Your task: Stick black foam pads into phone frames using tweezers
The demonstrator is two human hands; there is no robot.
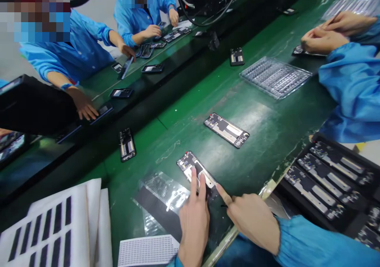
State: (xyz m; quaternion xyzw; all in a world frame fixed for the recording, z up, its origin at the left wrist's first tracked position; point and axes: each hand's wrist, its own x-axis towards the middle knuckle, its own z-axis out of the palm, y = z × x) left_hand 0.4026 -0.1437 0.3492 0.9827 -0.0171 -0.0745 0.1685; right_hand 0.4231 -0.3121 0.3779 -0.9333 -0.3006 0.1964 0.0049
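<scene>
An opened phone body (198,171) with bare circuitry lies on the green bench, under both hands. My left hand (194,215) is open, its index and middle fingers stretched flat on the phone's light strip. From the right, my right hand (252,217) reaches in with its index finger extended to the phone's lower end. Its other fingers are curled, and I see nothing in them. Beside my left hand lies clear plastic film (157,186) with a dark strip (160,209). A white sheet of small printed marks (145,251) is close to my left wrist.
Another phone body (227,130) lies farther up the bench (184,128), near a clear plastic tray (274,77). A black tray (292,194) at right holds several phone bodies. White foam sheets (95,219) with black strips stand at left. Co-workers' hands (326,37) work at upper right and across the bench.
</scene>
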